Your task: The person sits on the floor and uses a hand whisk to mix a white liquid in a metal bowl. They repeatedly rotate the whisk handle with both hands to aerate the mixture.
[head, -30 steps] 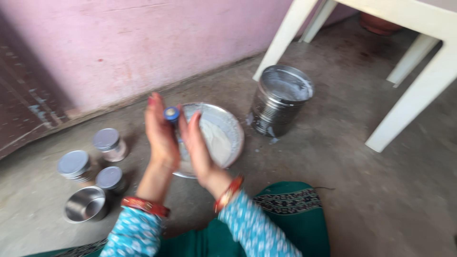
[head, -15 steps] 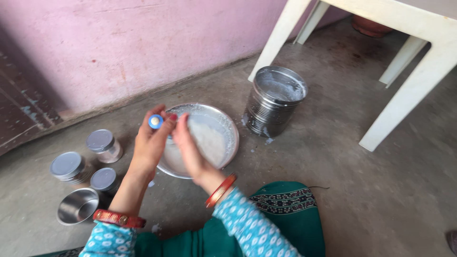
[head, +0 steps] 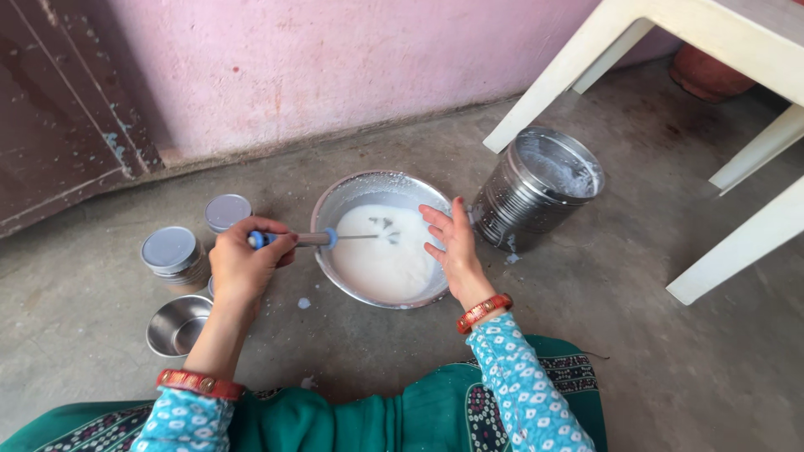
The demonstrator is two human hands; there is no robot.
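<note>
Left hand [head: 243, 266] clamped on blue-handled whisk [head: 293, 239], angled toward three o'clock into steel bowl [head: 331, 209] of white liquid on floor. Right hand [head: 450, 243] open-fingered, bracing rim. Better kept low; steel pot [head: 536, 188] at two o'clock.

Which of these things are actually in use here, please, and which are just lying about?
In use: left hand gripping the whisk; right hand on the bowl of white liquid.
Lying about: tall steel pot, lidded tins, small empty bowl, white table.
</note>
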